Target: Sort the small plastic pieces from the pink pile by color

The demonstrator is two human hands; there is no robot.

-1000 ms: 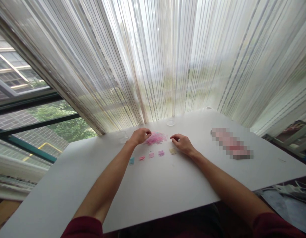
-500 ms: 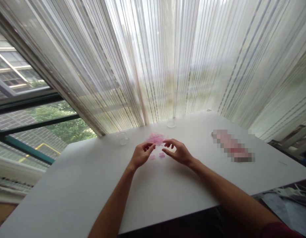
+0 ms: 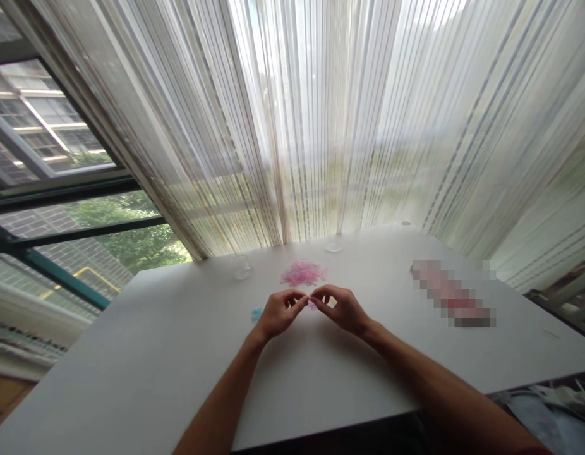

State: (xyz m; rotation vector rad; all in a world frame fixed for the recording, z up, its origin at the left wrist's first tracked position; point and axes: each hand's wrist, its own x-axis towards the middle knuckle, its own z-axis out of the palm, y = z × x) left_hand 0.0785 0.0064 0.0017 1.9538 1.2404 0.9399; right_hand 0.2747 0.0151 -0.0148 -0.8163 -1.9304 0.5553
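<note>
My left hand (image 3: pixel 283 311) and my right hand (image 3: pixel 340 308) meet fingertip to fingertip above the white table. Each is closed in a pinch of thumb and forefinger; whatever sits between the tips is too small to name. Just beyond them lies a loose pile of small pink pieces (image 3: pixel 302 272) with some bluish ones mixed in. A little light-blue cluster (image 3: pixel 257 314) rests beside my left hand. Some pinkish bits (image 3: pixel 313 306) show below the fingertips, partly hidden by my right hand.
A clear round container (image 3: pixel 242 267) stands left of the pile, and a clear round lid or dish (image 3: pixel 333 244) lies behind it. A pixelated pinkish object (image 3: pixel 451 294) is at the right on the white table (image 3: pixel 179 360). Curtains (image 3: pixel 311 126) hang along the far edge.
My right hand's fingers have closed from a spread pose, and the two hands have come together at the fingertips. The view has shifted slightly, and the light-blue cluster now shows.
</note>
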